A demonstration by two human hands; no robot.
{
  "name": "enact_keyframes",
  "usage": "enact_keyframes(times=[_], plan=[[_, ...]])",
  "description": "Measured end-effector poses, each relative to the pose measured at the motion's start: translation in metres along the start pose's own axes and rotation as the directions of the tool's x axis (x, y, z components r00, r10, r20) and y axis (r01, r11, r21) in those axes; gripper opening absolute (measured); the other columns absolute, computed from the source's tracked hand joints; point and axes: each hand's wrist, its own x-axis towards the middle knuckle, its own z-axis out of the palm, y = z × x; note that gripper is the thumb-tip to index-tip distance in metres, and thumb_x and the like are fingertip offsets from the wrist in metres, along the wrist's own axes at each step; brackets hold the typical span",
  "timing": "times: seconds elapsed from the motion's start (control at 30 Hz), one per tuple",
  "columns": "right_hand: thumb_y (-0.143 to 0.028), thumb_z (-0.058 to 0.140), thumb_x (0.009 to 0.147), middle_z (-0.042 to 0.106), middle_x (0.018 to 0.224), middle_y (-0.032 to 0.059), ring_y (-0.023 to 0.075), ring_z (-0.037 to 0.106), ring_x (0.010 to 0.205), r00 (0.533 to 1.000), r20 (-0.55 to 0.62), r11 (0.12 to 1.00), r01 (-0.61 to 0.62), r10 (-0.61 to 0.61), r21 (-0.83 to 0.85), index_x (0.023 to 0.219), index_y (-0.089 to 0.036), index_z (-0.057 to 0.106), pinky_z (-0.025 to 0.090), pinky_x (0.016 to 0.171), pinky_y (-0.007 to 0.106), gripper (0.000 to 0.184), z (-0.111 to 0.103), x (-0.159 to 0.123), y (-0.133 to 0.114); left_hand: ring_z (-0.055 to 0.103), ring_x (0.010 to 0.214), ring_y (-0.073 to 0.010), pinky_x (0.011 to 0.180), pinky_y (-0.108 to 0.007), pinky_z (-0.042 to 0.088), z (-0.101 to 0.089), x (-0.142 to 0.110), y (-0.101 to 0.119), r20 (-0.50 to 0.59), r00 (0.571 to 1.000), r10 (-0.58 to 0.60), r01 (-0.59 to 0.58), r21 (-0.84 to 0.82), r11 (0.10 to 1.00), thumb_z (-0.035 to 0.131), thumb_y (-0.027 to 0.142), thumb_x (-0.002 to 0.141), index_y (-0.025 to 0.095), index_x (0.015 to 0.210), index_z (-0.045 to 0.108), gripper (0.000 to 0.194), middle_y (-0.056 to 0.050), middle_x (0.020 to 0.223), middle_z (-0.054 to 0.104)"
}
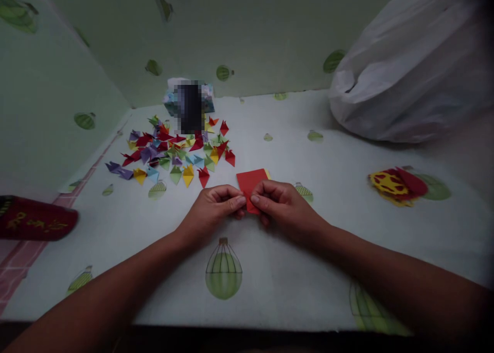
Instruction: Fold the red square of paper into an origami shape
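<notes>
My left hand (221, 203) and my right hand (283, 204) meet over the middle of the table, thumbs and fingertips pinched close together. Between them is red paper (250, 180), with its near part gripped at the fingertips. A strip of yellow paper (268, 174) peeks out at its right edge. Whether the red paper is one folded piece or lies over other sheets, I cannot tell. The fingers cover its near corners. Beyond my left hand, many folded paper cranes (176, 174) in red, yellow, green, blue and purple lie in a loose heap.
A tissue box (209, 98) with a blurred dark object (191, 108) before it stands near the wall. A large white plastic bag (401, 80) fills the back right. Red and yellow cut-outs (397, 184) lie right; a dark red item (38, 219) sits at the left edge.
</notes>
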Motion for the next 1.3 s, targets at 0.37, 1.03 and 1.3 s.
enact_keyframes(times=[0.37,1.03,1.3], plan=[[-0.036,0.062,0.088,0.052,0.053,-0.0059,0.0091,0.048,0.045,1.0,-0.01,0.999,0.015,-0.015,0.029,0.073,-0.02,0.051,0.037,0.045,0.023,0.024,0.0,0.002,0.004,0.057,0.061,-0.0107,0.063,-0.024,0.044,0.005,-0.004,0.006,-0.052,0.998,0.029,-0.025,0.071,0.997,0.074,0.032,0.082,0.015,0.081,0.071,0.017,0.001,0.063,0.066],[-0.03,0.071,0.082,0.059,0.061,-0.0048,0.007,0.053,0.048,0.998,-0.056,0.967,0.044,-0.031,0.251,0.072,-0.017,0.057,0.043,0.049,0.022,0.021,0.004,0.004,0.007,0.062,0.076,-0.0092,0.072,-0.021,0.052,0.013,-0.005,0.003,-0.137,0.971,0.195,-0.191,0.044,0.981,0.078,0.016,0.072,0.016,0.091,0.062,0.025,0.001,0.084,0.064],[-0.027,0.067,0.085,0.061,0.062,-0.0033,0.007,0.053,0.047,1.0,0.006,0.969,0.026,-0.028,0.246,0.07,-0.017,0.057,0.042,0.048,0.022,0.021,0.003,0.002,0.007,0.065,0.07,-0.011,0.067,-0.023,0.053,0.011,-0.007,0.002,-0.147,0.964,0.221,-0.202,0.135,0.97,0.074,0.021,0.077,0.015,0.084,0.066,0.012,0.0,0.076,0.069]])
